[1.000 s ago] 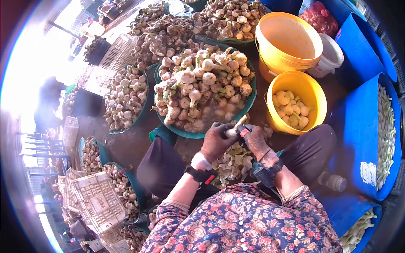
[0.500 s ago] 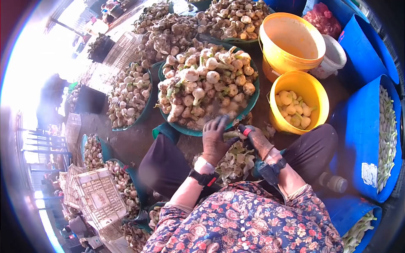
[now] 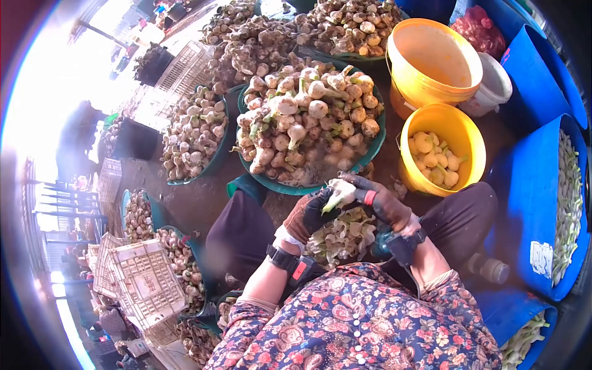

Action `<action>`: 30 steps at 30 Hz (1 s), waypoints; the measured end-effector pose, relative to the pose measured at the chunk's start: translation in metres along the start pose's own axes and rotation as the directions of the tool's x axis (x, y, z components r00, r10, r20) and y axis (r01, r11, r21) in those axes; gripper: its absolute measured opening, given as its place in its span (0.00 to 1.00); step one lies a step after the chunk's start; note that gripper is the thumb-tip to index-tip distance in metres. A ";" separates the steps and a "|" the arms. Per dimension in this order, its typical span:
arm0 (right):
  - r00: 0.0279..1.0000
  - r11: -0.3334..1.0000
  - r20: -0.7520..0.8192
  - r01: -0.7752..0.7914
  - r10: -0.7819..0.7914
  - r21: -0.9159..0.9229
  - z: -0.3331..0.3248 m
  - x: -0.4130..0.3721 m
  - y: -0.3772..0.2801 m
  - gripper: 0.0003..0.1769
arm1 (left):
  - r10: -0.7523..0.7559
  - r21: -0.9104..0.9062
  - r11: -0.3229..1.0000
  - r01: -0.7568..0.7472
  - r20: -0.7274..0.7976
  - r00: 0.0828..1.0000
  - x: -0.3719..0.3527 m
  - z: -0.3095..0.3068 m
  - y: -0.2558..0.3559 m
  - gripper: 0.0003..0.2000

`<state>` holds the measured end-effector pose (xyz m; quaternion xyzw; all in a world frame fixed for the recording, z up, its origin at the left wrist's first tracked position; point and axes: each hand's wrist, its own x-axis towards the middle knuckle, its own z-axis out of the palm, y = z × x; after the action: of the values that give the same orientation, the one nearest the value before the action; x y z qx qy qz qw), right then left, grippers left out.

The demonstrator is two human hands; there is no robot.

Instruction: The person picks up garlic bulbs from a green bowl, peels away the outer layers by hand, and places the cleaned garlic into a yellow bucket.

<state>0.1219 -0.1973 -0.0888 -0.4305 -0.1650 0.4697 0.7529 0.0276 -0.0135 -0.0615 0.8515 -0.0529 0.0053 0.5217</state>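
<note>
A pale bulb with a short green stem (image 3: pixel 338 196), apparently garlic, is held between my gloved hands in front of the big tub. My left hand (image 3: pixel 309 213) is curled round its stem side. My right hand (image 3: pixel 381 202), with a red band on a finger, is closed at the bulb's other side; its fingertips are partly hidden. Beyond them stands a green tub (image 3: pixel 377 145) heaped with soil-marked bulbs (image 3: pixel 302 120). Below my hands lies a pile of peeled skins (image 3: pixel 345 237). Peeled pale bulbs (image 3: pixel 435 161) lie in the yellow bucket (image 3: pixel 472 145) to the right.
An empty-looking yellow bucket (image 3: pixel 435 55) and a white bucket (image 3: pixel 496 83) stand at the upper right. Blue bins (image 3: pixel 518 203) line the right side. More tubs of bulbs (image 3: pixel 194 135) and plastic crates (image 3: pixel 145 283) are at left. A dim person (image 3: pixel 77 145) is far left.
The pale bulb now shows between my hands, which have come closer together. My left hand has turned inward and curled from its spread pose. The view has shifted slightly.
</note>
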 end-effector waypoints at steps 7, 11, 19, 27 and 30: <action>0.773 0.207 0.111 0.301 -0.625 -0.931 0.016 0.001 0.018 0.25 | 0.038 0.123 0.992 -0.036 -0.008 0.999 -0.002 0.008 -0.029 0.16; 0.812 0.968 -0.533 0.241 -0.237 -0.065 -0.004 0.008 0.032 0.12 | -0.528 -0.570 0.733 0.370 -0.135 0.838 -0.010 0.020 -0.020 0.14; 0.916 0.786 -0.355 0.078 0.186 0.613 -0.038 0.007 0.041 0.13 | -0.675 0.754 0.636 0.162 0.443 0.590 -0.031 0.011 -0.025 0.28; 0.935 0.534 -0.353 0.303 -0.009 0.789 -0.046 0.017 -0.029 0.28 | -0.434 0.545 0.637 0.545 -0.331 0.838 0.081 0.021 -0.132 0.27; 0.885 0.556 -0.171 0.411 -0.433 0.722 -0.048 0.007 -0.095 0.36 | -0.601 0.459 0.618 0.638 -0.248 0.760 0.118 0.035 -0.170 0.25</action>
<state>0.2105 -0.2333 -0.0411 -0.0287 -0.0679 0.3068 0.9489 0.1592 0.0217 -0.2210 0.9235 0.2656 -0.1315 0.2436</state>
